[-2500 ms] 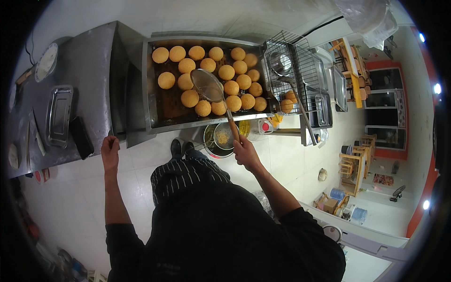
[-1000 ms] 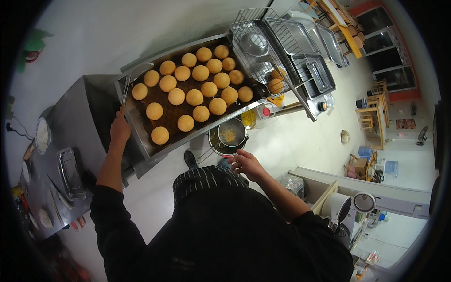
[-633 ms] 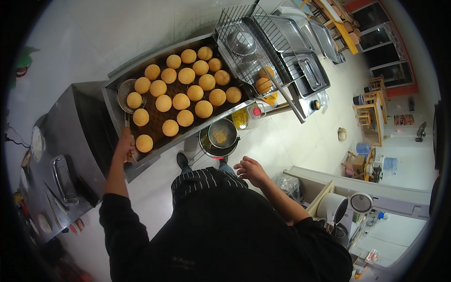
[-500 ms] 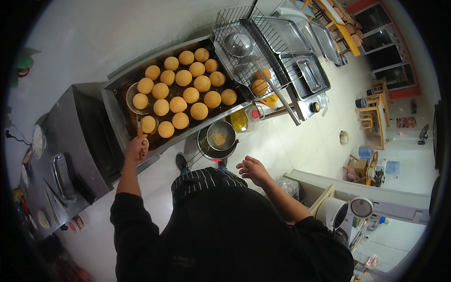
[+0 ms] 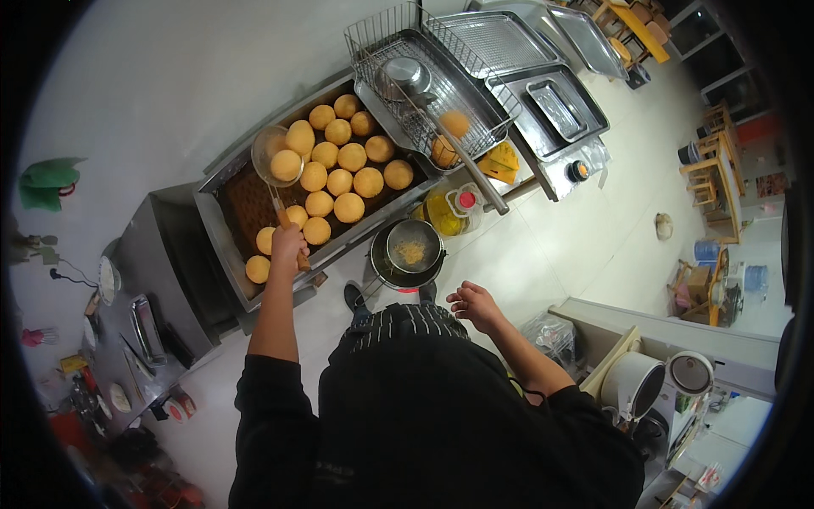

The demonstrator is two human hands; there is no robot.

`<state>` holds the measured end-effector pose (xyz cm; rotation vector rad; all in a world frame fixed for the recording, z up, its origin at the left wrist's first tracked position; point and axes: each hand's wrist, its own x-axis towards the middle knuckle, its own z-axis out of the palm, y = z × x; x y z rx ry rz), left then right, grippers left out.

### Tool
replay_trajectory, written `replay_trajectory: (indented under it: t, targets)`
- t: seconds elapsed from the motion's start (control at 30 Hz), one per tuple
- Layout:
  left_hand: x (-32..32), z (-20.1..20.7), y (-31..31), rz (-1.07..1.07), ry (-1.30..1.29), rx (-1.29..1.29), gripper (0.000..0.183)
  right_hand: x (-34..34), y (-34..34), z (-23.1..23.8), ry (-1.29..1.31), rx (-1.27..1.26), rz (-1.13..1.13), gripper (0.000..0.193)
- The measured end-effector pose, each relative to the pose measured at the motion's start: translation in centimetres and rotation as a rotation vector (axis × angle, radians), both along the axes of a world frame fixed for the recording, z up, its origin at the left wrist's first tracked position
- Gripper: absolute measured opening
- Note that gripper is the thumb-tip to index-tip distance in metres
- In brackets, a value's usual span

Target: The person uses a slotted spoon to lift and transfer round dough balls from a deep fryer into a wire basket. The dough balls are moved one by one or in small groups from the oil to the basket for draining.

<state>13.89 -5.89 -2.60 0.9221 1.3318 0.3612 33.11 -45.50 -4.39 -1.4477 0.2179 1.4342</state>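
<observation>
My left hand (image 5: pixel 290 246) is closed around the wooden handle (image 5: pixel 281 210) of a round wire skimmer (image 5: pixel 265 151). The skimmer's bowl is over the far left part of a rectangular fryer (image 5: pixel 307 257), against golden round fried balls (image 5: pixel 352 157). One ball (image 5: pixel 287 165) lies at the bowl, and whether it rests inside I cannot tell. Several balls sit close together to the right; a few lie near my left hand. My right hand (image 5: pixel 476 305) hangs free in front of my apron, fingers loosely apart, holding nothing.
Right of the fryer stands a wire basket (image 5: pixel 502 114), with two balls at its near end, one blurred. Metal trays (image 5: pixel 500 42) lie beyond. An oil jug (image 5: pixel 449 212) and a pot with a strainer (image 5: pixel 414 246) are near my feet. A steel counter (image 5: pixel 170 254) adjoins the fryer's left.
The skimmer has moved away from me and rightward in the fryer, and balls have shifted with it. More dark oil shows at the left. My right hand stays free; the whole view has shifted.
</observation>
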Motion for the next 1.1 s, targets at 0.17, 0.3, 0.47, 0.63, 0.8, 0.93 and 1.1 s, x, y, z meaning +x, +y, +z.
replay_trajectory:
  t: [0.17, 0.3, 0.47, 0.63, 0.8, 0.93, 1.1]
  targets:
    - [3.6, 2.2, -2.0, -0.124, 0.159, 0.208, 0.016, -0.2, -1.9, -1.1, 0.04, 0.012, -0.026, 0.009]
    - [0.6, 3.0, -1.6, -0.081, -0.008, 0.094, 0.017, 0.3, -2.9, -1.6, 0.022, 0.0, -0.066, 0.008]
    - [-8.1, 2.8, -0.8, -0.151, 0.306, 0.186, 0.025, 1.1, -3.0, -2.0, 0.0, -0.008, -0.103, 0.008]
    - [-16.2, 1.1, 0.6, -0.406, 0.868, 0.652, 0.032, 1.2, -1.9, -2.0, -0.017, -0.021, -0.068, 0.008]
    - [-21.4, -0.2, 1.5, -0.513, 1.097, 0.597, 0.03, 0.7, -0.2, -1.6, -0.075, -0.039, 0.045, 0.007]
    - [-24.7, -1.7, 0.1, -0.503, 1.02, 0.418, 0.023, 0.8, 0.8, -1.0, -0.107, -0.064, 0.082, 0.007]
    - [-26.7, -3.8, -4.0, -0.159, 0.531, -0.129, 0.015, 0.8, 0.6, -0.8, -0.111, -0.073, 0.057, 0.007]
